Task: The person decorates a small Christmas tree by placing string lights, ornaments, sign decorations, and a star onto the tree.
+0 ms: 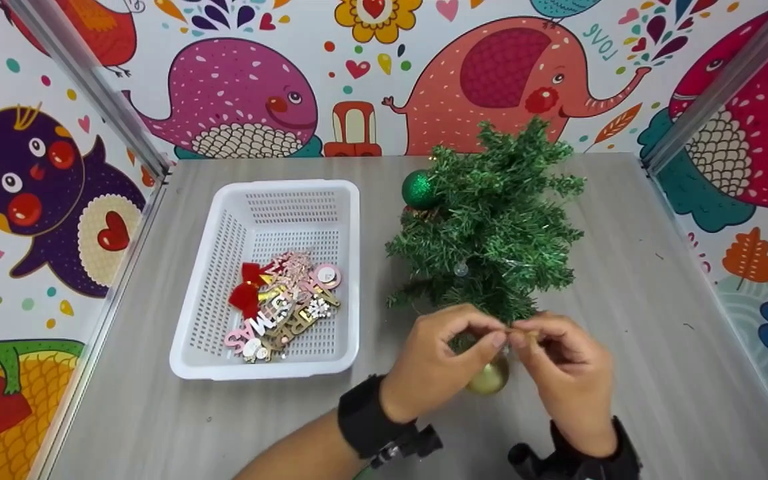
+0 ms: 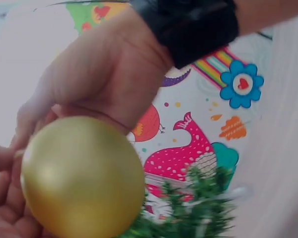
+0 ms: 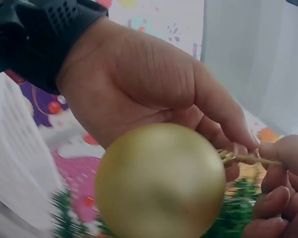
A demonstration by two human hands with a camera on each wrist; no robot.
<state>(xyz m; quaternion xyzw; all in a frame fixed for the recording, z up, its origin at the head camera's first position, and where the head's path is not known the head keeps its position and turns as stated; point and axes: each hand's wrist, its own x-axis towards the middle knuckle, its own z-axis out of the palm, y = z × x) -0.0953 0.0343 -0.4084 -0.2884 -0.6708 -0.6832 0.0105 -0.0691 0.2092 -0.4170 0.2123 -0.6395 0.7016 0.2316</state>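
A gold bauble (image 1: 489, 375) hangs below both hands in front of a small green Christmas tree (image 1: 504, 227). Its thin gold string (image 3: 258, 160) runs between the fingertips of the two hands, as the right wrist view shows. My left hand (image 1: 434, 357) pinches the string between thumb and forefinger. Close against it, my right hand (image 1: 567, 370) pinches the string too. The gold bauble (image 2: 84, 178) fills much of the left wrist view and covers part of the fingers there. A glittery green bauble (image 1: 420, 189) hangs on the tree's left side.
To the left stands a white plastic basket (image 1: 191, 333) with red bows (image 1: 245, 300), pink and gold letter ornaments and white snowflakes. Printed panels (image 1: 237, 87) with cartoon animals wall the grey table (image 1: 144, 400) at the back and sides.
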